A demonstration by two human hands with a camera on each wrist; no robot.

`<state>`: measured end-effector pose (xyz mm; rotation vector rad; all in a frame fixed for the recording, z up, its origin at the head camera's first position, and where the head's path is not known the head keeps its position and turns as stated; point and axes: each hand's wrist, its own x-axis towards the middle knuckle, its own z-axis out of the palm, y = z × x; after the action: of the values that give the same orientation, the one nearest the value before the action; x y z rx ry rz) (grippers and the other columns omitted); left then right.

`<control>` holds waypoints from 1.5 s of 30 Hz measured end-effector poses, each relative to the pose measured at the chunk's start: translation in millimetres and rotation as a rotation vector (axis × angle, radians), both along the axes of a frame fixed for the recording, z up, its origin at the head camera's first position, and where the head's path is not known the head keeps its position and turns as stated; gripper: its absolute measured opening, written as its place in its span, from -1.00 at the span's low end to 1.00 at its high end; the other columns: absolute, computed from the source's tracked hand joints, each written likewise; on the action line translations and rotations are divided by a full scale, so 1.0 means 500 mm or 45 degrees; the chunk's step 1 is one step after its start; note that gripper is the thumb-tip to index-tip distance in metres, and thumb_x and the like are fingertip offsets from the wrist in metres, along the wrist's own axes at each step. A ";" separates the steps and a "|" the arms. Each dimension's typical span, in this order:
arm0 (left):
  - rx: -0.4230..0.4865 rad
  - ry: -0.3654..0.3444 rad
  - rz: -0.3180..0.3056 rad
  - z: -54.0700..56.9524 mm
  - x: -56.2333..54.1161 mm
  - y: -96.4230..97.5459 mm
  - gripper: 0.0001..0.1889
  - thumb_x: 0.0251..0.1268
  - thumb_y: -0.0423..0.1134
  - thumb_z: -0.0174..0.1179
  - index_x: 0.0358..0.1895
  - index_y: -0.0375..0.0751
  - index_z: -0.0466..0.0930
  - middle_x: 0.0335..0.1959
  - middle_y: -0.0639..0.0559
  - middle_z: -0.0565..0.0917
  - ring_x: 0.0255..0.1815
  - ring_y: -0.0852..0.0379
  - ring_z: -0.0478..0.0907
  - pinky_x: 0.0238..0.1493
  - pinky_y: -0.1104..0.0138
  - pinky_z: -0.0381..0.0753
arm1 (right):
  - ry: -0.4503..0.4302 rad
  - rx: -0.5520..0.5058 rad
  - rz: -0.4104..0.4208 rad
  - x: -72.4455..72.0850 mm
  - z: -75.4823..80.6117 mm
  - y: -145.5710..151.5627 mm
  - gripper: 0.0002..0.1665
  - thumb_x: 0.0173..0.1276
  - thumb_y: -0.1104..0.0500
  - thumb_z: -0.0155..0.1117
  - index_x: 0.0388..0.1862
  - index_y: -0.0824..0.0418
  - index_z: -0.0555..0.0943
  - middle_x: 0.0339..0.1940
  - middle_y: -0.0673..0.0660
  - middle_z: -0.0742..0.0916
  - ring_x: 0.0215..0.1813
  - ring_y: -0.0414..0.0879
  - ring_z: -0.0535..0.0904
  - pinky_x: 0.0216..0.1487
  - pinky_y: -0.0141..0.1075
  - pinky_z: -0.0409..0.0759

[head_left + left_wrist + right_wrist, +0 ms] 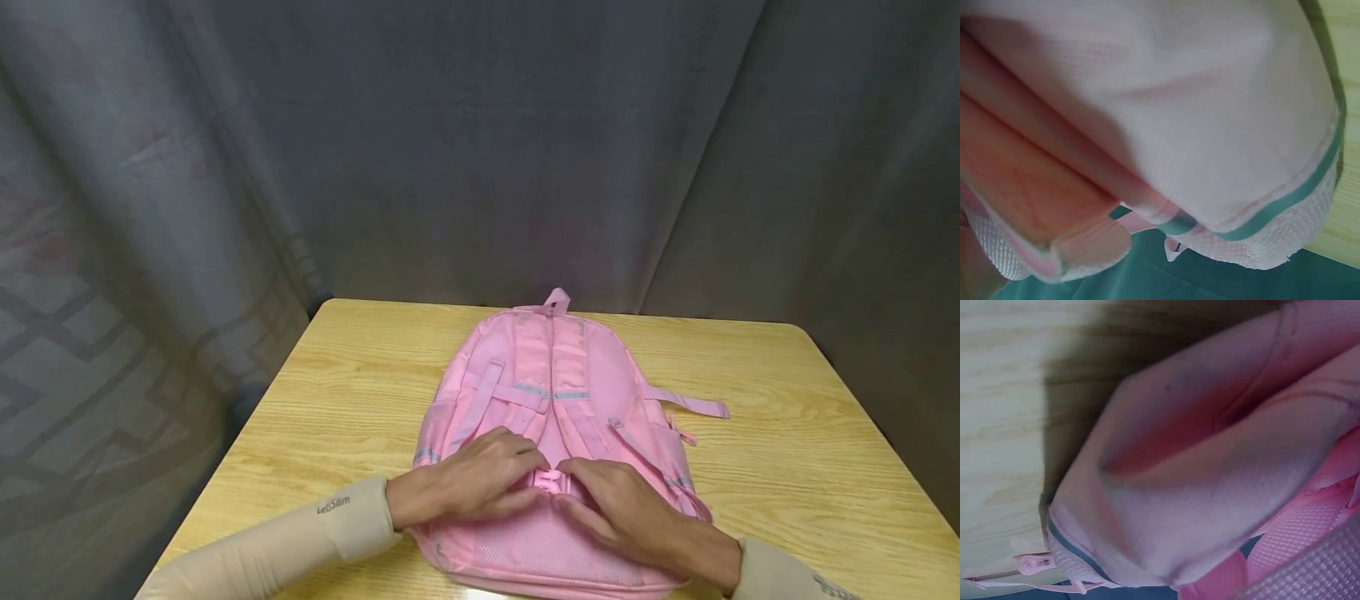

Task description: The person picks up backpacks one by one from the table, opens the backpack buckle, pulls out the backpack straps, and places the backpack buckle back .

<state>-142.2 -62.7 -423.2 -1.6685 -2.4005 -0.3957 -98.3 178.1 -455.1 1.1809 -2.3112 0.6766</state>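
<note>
A pink backpack (517, 542) lies on the table with its shoulder straps facing up and its top loop toward the far edge. Over its lower middle, a pink plastic buckle (551, 482) sits between the two hands. From the left side, the left hand (491, 475) pinches the buckle with thumb and fingertips. The right hand (622, 508) grips its other end in the same way, fingers and thumb curled inward. Both wrist views are filled mostly by the backpack's pale side fabric (1222, 125) and a folded side panel (1210, 500), which hide the buckle there.
The wood-grain table (337, 400) extends around the bag. A loose webbing strap (693, 404) sticks out to the right, near a zipper pull (1035, 564). Dark grey curtains (480, 150) hang behind the table and along both sides.
</note>
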 end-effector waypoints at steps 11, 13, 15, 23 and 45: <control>0.071 0.041 0.003 -0.004 0.000 0.002 -0.78 0.37 -0.01 0.22 -0.14 -0.05 0.64 -0.38 0.25 0.55 -0.41 0.39 0.36 -0.04 0.46 0.50 | 0.010 0.006 0.005 -0.001 0.002 0.004 -0.70 0.38 0.07 0.34 0.00 0.18 0.60 -0.26 -0.13 0.72 -0.23 -0.34 0.64 -0.21 -0.48 0.59; 0.087 0.037 -0.001 -0.005 0.000 0.002 -0.79 0.37 -0.01 0.21 -0.14 -0.04 0.64 -0.40 0.26 0.53 -0.42 0.40 0.33 -0.09 0.49 0.48 | 0.005 0.007 0.008 -0.001 0.003 0.004 -0.70 0.38 0.07 0.33 0.00 0.18 0.60 -0.26 -0.13 0.72 -0.23 -0.34 0.64 -0.20 -0.48 0.59; 0.098 0.034 -0.004 -0.006 0.000 0.002 -0.79 0.37 -0.01 0.22 -0.14 -0.04 0.64 -0.40 0.27 0.52 -0.42 0.41 0.31 -0.13 0.50 0.45 | -0.003 0.011 0.009 0.000 0.004 0.005 -0.70 0.38 0.08 0.33 0.01 0.18 0.60 -0.24 -0.12 0.72 -0.22 -0.33 0.65 -0.19 -0.48 0.60; 0.117 0.021 -0.002 -0.006 0.002 0.001 -0.81 0.33 -0.05 0.24 -0.14 -0.04 0.64 -0.40 0.27 0.49 -0.41 0.42 0.30 -0.19 0.53 0.42 | 0.006 0.028 0.017 0.001 0.009 0.005 -0.69 0.38 0.08 0.32 0.01 0.21 0.60 -0.21 -0.06 0.75 -0.20 -0.25 0.70 -0.14 -0.45 0.63; 0.117 0.024 0.010 -0.010 0.005 0.000 -0.81 0.41 -0.02 0.18 -0.18 -0.04 0.64 -0.44 0.26 0.47 -0.43 0.39 0.31 -0.20 0.54 0.42 | 0.017 0.037 0.035 -0.002 0.012 0.006 -0.68 0.38 0.07 0.33 0.01 0.21 0.60 -0.24 -0.08 0.74 -0.22 -0.27 0.68 -0.17 -0.45 0.62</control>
<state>-139.9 -62.9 -428.3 -1.6164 -2.3371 -0.4792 -99.2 181.2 -449.3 1.2289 -2.3048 0.6448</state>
